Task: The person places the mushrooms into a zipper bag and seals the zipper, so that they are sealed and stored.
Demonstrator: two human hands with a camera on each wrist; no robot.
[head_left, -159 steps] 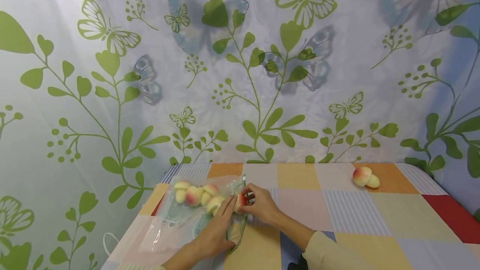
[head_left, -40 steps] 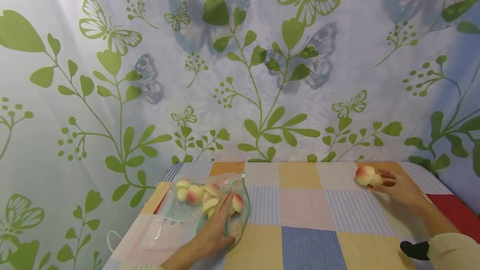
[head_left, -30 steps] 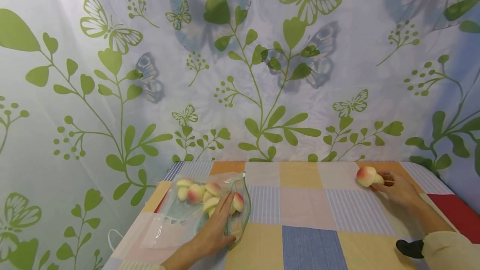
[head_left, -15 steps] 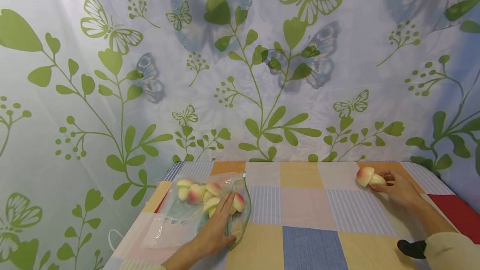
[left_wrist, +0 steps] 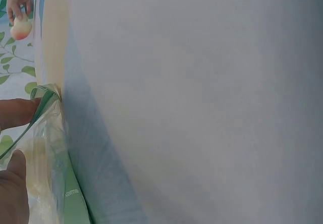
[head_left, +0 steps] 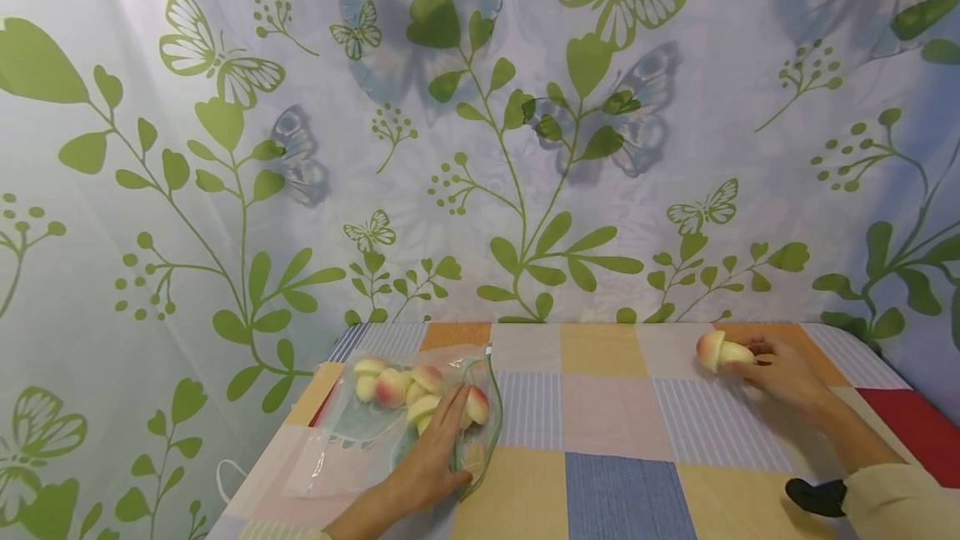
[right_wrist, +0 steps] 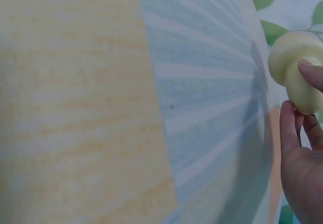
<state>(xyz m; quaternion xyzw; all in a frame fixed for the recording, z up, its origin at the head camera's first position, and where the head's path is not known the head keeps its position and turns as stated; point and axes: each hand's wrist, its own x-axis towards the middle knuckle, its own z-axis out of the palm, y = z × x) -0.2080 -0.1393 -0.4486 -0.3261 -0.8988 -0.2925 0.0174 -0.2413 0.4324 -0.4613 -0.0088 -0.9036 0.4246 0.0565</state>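
A cream toy mushroom with a reddish cap (head_left: 711, 351) is pinched by its stem between the thumb and fingers of my right hand (head_left: 783, 377), at the back right of the table. In the right wrist view the mushroom (right_wrist: 290, 57) is seen from its pale side, with the thumb on the stem. My left hand (head_left: 431, 448) lies with straight fingers on a clear zip bag (head_left: 322, 461) at the left. Several similar mushrooms (head_left: 390, 387) are inside the bag. In the left wrist view a finger (left_wrist: 17, 113) touches the bag's green zip strip (left_wrist: 45, 105), with the thumb apart below it.
A patchwork cloth (head_left: 618, 490) covers the table. Behind it hangs a curtain (head_left: 480, 148) with green leaves and butterflies. A white cord (head_left: 221, 477) loops by the table's left edge. A black strap piece (head_left: 813, 497) sticks out at the right cuff.
My right hand went from the bag to the lone mushroom at the right and took its stem. Mushroom and hand have just shifted a little left. The left hand stays on the bag.
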